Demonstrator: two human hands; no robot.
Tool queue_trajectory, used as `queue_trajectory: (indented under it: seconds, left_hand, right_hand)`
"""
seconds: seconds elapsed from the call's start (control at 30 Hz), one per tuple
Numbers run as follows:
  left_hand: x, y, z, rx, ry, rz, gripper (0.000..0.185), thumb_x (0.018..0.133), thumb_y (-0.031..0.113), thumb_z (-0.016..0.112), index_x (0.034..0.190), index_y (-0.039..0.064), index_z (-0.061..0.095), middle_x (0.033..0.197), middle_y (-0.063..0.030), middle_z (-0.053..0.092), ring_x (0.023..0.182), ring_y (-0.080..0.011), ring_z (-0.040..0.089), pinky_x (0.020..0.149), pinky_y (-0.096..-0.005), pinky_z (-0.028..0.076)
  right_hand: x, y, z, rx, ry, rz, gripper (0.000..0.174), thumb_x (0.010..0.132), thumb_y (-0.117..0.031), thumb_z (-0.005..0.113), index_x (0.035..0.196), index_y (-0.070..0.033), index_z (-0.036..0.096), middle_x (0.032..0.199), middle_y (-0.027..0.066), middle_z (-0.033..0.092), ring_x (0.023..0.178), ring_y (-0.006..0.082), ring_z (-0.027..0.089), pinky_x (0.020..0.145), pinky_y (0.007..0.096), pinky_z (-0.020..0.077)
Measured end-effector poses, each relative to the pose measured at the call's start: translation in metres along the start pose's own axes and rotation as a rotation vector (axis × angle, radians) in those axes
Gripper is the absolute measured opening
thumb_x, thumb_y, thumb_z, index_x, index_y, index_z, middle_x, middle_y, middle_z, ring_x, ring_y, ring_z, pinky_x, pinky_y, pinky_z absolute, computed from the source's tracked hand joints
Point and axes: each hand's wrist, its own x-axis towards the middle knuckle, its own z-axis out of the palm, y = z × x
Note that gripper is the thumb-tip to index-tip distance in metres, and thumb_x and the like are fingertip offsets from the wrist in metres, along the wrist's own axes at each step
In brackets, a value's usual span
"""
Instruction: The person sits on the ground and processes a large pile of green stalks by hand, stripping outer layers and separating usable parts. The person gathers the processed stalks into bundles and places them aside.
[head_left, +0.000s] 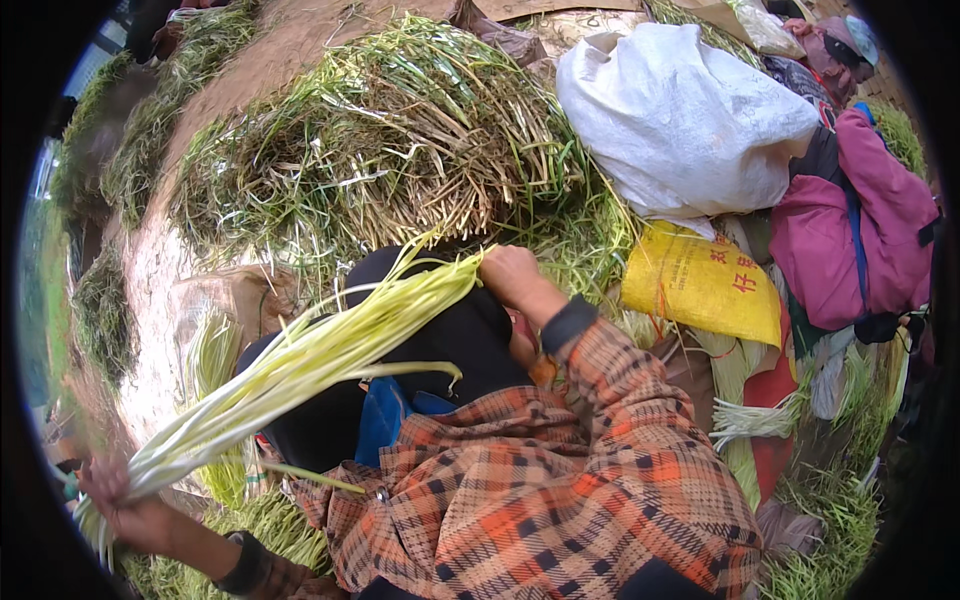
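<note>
A long bundle of pale yellow-green stalks stretches diagonally across my lap. My left hand grips its whitish end at the lower left. At the upper right, my right hand is closed around the yellow-green end. A few stalks hang loose from the bundle's underside. Beneath it are my dark-trousered knees and a bit of blue cloth. Another bundle of pale stalks lies behind it on the left, by a translucent sack.
A large heap of leafy stalks lies ahead. To the right are a full white woven sack, a yellow printed sack and a bundle of whitish stalks. A person in a pink jacket sits at the far right. Trimmed greens cover the lower right ground.
</note>
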Motion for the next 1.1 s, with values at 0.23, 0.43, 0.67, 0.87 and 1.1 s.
queue_trajectory:
  seconds: [0.23, 0.43, 0.67, 0.87, 1.1]
  left_hand:
    - [0.004, -0.085, 0.014, -0.075, 0.124, -0.156, 0.017, 0.096, 0.013, 0.048, 0.092, -0.003, 0.051, 0.062, -0.0004, 0.035, 0.054, -0.0108, 0.034, 0.050, -0.0253, 0.034]
    - [-0.014, -0.115, 0.046, -0.089, 0.053, -0.244, 0.016, 0.096, 0.015, 0.046, 0.090, 0.001, 0.049, 0.062, 0.0010, 0.033, 0.054, -0.0095, 0.032, 0.051, -0.0245, 0.032]
    - [0.019, -0.080, 0.022, -0.068, 0.047, -0.167, 0.019, 0.096, 0.016, 0.047, 0.083, 0.002, 0.050, 0.060, 0.0020, 0.032, 0.052, -0.0095, 0.032, 0.049, -0.0241, 0.032]
    - [0.037, -0.074, 0.000, -0.053, 0.107, -0.135, 0.017, 0.096, 0.013, 0.046, 0.089, -0.002, 0.049, 0.061, 0.0016, 0.030, 0.054, -0.0118, 0.030, 0.053, -0.0273, 0.032]
    - [0.039, -0.076, 0.003, -0.202, -0.014, -0.178, 0.015, 0.096, 0.010, 0.046, 0.087, -0.002, 0.049, 0.062, 0.0011, 0.030, 0.056, -0.0123, 0.030, 0.055, -0.0274, 0.031]
  right_hand:
    - [0.007, 0.030, 0.045, 0.134, -0.069, 0.254, 0.013, 0.072, -0.013, 0.062, 0.082, -0.005, 0.065, 0.086, 0.0140, 0.067, 0.082, 0.0306, 0.066, 0.068, 0.0395, 0.0537]
    - [0.000, 0.063, 0.082, 0.374, -0.065, 0.607, 0.022, 0.072, -0.014, 0.067, 0.088, 0.001, 0.065, 0.094, 0.0215, 0.065, 0.089, 0.0365, 0.063, 0.075, 0.0435, 0.0511]
    - [-0.083, 0.139, 0.137, 0.298, -0.085, 0.692, 0.030, 0.084, -0.024, 0.054, 0.088, 0.003, 0.067, 0.093, 0.0258, 0.063, 0.088, 0.0416, 0.060, 0.078, 0.0454, 0.0479]
    - [-0.117, 0.123, 0.091, 0.455, 0.071, 0.840, 0.030, 0.082, -0.013, 0.053, 0.109, -0.002, 0.061, 0.096, 0.0243, 0.063, 0.090, 0.0419, 0.059, 0.079, 0.0479, 0.0457]
    - [-0.108, 0.052, -0.081, 0.394, 0.428, 0.351, 0.043, 0.086, -0.029, 0.059, 0.121, -0.005, 0.054, 0.107, 0.0185, 0.059, 0.095, 0.0305, 0.060, 0.080, 0.0418, 0.0495]
